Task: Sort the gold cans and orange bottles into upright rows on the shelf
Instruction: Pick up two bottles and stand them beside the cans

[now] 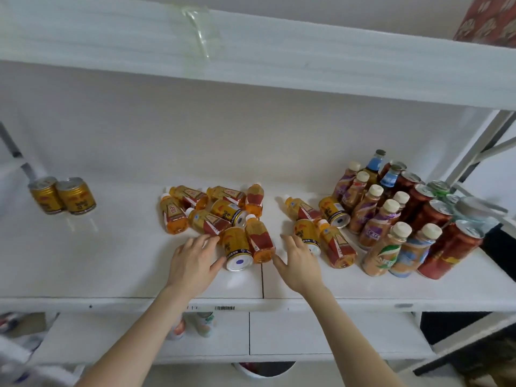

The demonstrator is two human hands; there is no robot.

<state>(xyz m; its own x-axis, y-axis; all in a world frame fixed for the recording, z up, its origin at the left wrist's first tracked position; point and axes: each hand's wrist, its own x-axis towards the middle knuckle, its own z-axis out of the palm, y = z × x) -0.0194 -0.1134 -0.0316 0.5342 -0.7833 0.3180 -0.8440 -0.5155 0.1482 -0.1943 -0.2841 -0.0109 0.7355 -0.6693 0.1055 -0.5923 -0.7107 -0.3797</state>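
Two gold cans [62, 195] stand upright at the far left of the white shelf [111, 263]. A heap of orange bottles [195, 209] and gold cans lies toppled in the middle. One gold can [238, 248] lies on its side with its base toward me, next to an orange bottle [259, 242]. My left hand [194, 265] is open, its fingertips touching that can's left side. My right hand [300, 263] is open just right of the bottle, its fingers by another lying gold can [307, 236]. More toppled bottles and a can [333, 211] lie further right.
At the right stand rows of brown coffee bottles [382, 227], red cans [446, 247] and two blue-labelled bottles [375, 166]. An upper shelf board [251, 60] overhangs. A lower shelf [307, 333] holds two small bottles [195, 325]. A patterned box [488, 20] sits at the top right.
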